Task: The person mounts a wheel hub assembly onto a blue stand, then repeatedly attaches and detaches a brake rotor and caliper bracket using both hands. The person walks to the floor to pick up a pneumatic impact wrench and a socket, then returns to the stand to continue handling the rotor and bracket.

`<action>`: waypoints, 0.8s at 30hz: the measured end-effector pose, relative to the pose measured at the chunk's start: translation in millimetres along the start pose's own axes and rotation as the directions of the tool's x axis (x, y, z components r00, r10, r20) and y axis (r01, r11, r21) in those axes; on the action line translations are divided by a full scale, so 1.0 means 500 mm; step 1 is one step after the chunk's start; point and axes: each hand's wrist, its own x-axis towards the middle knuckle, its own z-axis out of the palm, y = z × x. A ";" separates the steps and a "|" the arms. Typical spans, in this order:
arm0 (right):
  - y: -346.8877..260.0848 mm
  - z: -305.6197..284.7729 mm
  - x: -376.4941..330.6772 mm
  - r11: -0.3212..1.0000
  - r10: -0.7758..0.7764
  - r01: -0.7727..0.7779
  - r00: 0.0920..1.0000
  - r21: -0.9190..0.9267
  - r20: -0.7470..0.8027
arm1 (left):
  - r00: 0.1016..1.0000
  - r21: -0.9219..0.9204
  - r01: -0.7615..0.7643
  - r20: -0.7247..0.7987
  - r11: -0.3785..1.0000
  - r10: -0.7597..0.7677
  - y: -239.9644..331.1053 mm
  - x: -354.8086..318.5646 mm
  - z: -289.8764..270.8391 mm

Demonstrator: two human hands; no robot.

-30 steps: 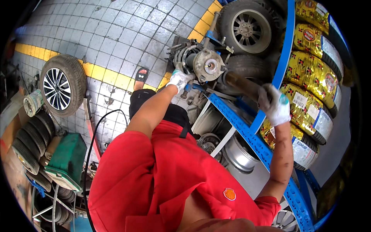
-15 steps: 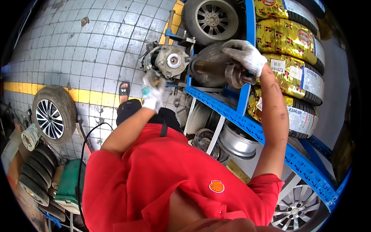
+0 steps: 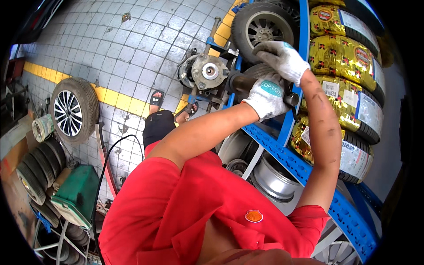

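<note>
I wear white work gloves and a red shirt. My left hand [image 3: 266, 97] grips a dark metal axle shaft [image 3: 242, 82] that lies on a blue steel rack [image 3: 289, 154]. A round grey wheel hub [image 3: 208, 71] sits at the shaft's far end. My right hand [image 3: 281, 58] rests just above the shaft, fingers curled over its near part, against a dark tyre [image 3: 260, 69]. What the right hand's fingers grip is hidden.
Tyres wrapped in gold foil [image 3: 342, 53] fill the rack on the right, with a mounted wheel [image 3: 265, 26] on top and bare rims [image 3: 274, 179] below. On the tiled floor at the left stand a wheel [image 3: 73, 109], stacked tyres [image 3: 33, 176] and a green box [image 3: 77, 194].
My left hand has moved from the hub to the shaft, beside my right hand. The view has swung, so the rack and hub sit more to the right.
</note>
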 end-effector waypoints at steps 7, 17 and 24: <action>0.192 -0.052 -0.039 0.973 0.166 -0.132 0.971 0.189 -0.173 | 0.995 0.015 -0.062 -0.076 0.998 0.063 -0.009 -0.003 0.028; 0.216 0.185 -0.350 0.599 0.653 0.053 0.544 0.799 -0.526 | 0.989 0.074 -0.055 -0.135 0.996 0.065 -0.012 0.019 0.038; 0.034 0.394 -0.380 0.926 0.364 -0.041 0.358 0.375 -0.860 | 0.998 0.064 -0.047 -0.031 0.997 0.049 -0.001 0.005 0.007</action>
